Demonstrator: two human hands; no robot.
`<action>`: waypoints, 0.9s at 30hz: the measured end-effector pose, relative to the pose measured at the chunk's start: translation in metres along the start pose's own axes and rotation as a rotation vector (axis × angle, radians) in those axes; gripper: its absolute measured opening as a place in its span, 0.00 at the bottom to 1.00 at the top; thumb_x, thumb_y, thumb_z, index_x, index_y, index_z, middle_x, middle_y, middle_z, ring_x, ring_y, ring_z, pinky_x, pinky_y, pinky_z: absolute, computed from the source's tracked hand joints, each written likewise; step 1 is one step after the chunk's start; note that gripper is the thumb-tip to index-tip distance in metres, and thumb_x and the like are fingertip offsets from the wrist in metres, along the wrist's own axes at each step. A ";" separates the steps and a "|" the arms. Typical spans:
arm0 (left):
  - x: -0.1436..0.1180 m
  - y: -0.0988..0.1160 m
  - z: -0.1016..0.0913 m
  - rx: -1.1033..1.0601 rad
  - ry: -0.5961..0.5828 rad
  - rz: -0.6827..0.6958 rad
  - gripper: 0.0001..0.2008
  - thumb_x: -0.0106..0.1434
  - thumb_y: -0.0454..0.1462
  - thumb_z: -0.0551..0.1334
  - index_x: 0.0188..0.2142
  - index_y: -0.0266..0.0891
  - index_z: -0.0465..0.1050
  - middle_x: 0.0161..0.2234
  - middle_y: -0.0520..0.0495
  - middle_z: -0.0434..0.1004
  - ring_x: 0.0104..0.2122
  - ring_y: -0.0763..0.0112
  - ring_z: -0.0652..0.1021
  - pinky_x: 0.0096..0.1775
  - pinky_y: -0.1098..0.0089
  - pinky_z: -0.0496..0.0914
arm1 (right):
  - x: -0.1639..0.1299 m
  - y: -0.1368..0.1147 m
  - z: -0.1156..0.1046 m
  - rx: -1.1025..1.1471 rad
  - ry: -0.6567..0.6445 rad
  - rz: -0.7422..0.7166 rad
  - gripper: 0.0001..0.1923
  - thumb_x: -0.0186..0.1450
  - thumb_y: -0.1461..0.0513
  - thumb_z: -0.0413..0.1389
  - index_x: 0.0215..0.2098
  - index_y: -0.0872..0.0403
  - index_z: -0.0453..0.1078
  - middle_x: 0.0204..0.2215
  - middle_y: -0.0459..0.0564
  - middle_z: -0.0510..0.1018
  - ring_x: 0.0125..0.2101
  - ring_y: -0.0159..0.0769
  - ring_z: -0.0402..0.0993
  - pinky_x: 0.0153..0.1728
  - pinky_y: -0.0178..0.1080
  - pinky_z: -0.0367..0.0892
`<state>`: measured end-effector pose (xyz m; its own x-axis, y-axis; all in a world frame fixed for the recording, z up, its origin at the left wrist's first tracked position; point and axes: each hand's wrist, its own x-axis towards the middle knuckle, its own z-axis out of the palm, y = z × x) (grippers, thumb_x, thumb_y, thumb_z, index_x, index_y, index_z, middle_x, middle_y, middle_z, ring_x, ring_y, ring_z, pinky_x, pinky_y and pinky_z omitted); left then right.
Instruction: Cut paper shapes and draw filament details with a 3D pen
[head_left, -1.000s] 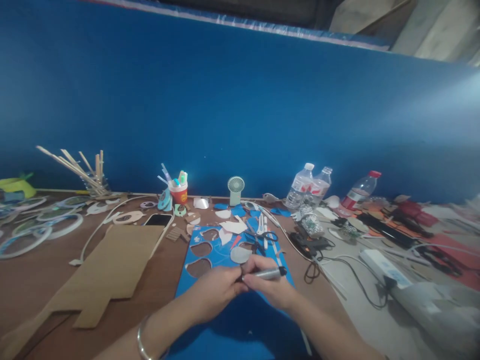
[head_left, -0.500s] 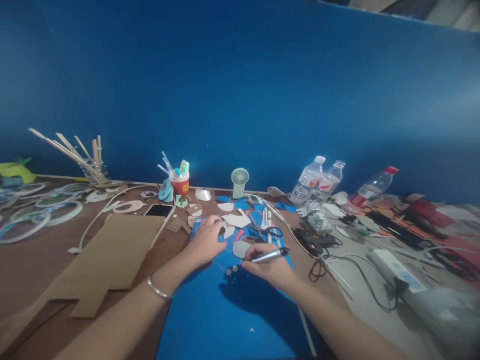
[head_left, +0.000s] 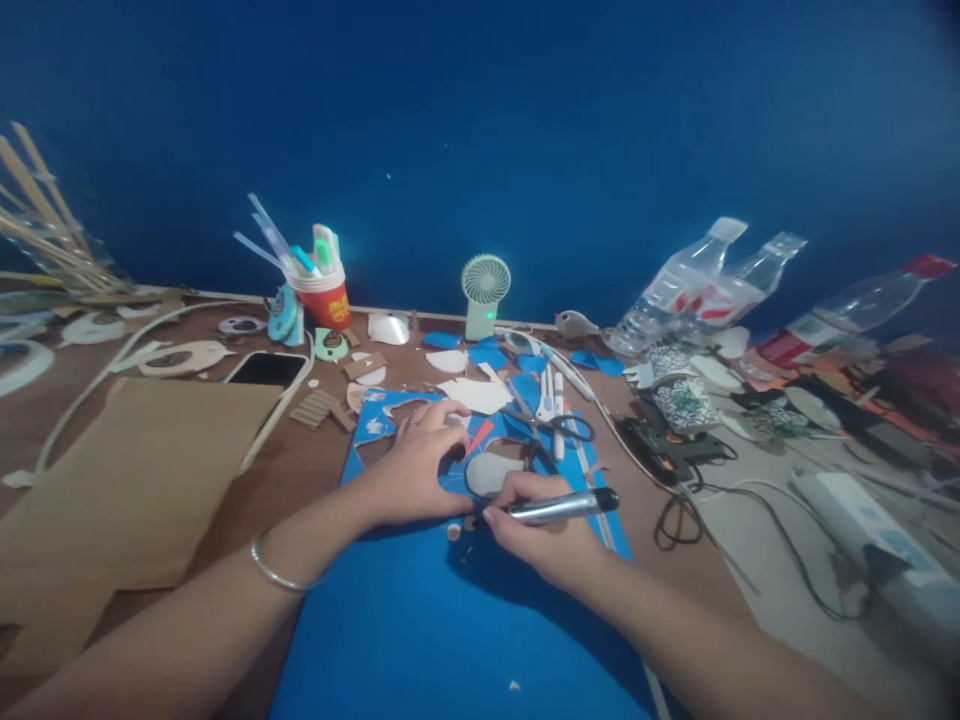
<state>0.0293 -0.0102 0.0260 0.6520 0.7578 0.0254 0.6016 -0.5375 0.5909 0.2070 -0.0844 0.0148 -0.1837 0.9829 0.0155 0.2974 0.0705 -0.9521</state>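
My right hand point(head_left: 544, 525) is closed around a silver marker pen point(head_left: 559, 507) with a black end, its tip pointing down and left toward the blue board point(head_left: 420, 620). My left hand point(head_left: 420, 460) lies on the board with curled fingers and the thumb stretched toward the pen tip. A small dark thing point(head_left: 453, 453) shows at its fingers; its kind is unclear. Small round pale pieces point(head_left: 454, 532) lie between the hands, one partly hidden. Just above my right hand is a grey-white oval piece point(head_left: 491, 474). Black-handled scissors point(head_left: 574, 428) rest behind it.
A small fan point(head_left: 484, 290) stands by the blue wall. Left of it are a red cup of pens point(head_left: 322, 297), a phone point(head_left: 266, 369) and cardboard point(head_left: 142, 470). On the right lie plastic bottles point(head_left: 682, 290), cables and a power strip point(head_left: 862, 520). Paper cutouts point(head_left: 472, 393) cover the middle.
The view has moved closer and tilted down, so things look larger. My left thumb now reaches nearer the pen tip and the small round pieces. The marker pen stays in my right hand.
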 end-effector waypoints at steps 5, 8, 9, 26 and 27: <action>-0.001 -0.001 0.002 0.011 -0.029 -0.033 0.18 0.42 0.42 0.66 0.32 0.43 0.62 0.57 0.49 0.49 0.55 0.48 0.54 0.50 0.50 0.59 | -0.002 -0.004 0.001 -0.155 0.003 -0.083 0.11 0.56 0.63 0.54 0.16 0.55 0.62 0.14 0.43 0.67 0.16 0.26 0.60 0.18 0.29 0.57; -0.001 -0.001 0.003 0.017 -0.033 -0.033 0.18 0.42 0.41 0.66 0.32 0.43 0.63 0.57 0.50 0.49 0.55 0.47 0.53 0.50 0.49 0.58 | -0.001 -0.003 0.002 -0.222 0.007 -0.139 0.11 0.56 0.63 0.55 0.17 0.55 0.63 0.14 0.44 0.70 0.16 0.27 0.64 0.19 0.29 0.59; -0.001 -0.001 0.003 0.018 -0.032 -0.029 0.17 0.42 0.41 0.66 0.32 0.43 0.63 0.57 0.50 0.49 0.55 0.47 0.53 0.50 0.49 0.59 | -0.001 -0.002 0.002 -0.243 0.007 -0.155 0.11 0.56 0.63 0.55 0.17 0.55 0.64 0.14 0.44 0.70 0.16 0.26 0.64 0.19 0.29 0.59; 0.000 -0.002 0.005 0.008 -0.023 0.021 0.14 0.44 0.40 0.64 0.31 0.42 0.64 0.55 0.52 0.50 0.56 0.48 0.53 0.53 0.49 0.55 | -0.002 -0.004 0.001 -0.367 0.009 -0.225 0.09 0.56 0.64 0.56 0.19 0.53 0.66 0.15 0.43 0.72 0.15 0.27 0.66 0.17 0.30 0.61; 0.000 -0.002 0.005 0.011 -0.023 0.021 0.14 0.44 0.40 0.64 0.31 0.42 0.64 0.55 0.52 0.50 0.56 0.48 0.53 0.52 0.48 0.55 | -0.002 -0.005 0.001 -0.357 -0.001 -0.221 0.09 0.56 0.63 0.56 0.19 0.53 0.66 0.15 0.44 0.72 0.15 0.27 0.66 0.17 0.30 0.61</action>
<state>0.0305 -0.0114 0.0205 0.6751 0.7374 0.0193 0.5923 -0.5574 0.5818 0.2051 -0.0868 0.0189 -0.2803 0.9372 0.2076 0.5570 0.3349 -0.7600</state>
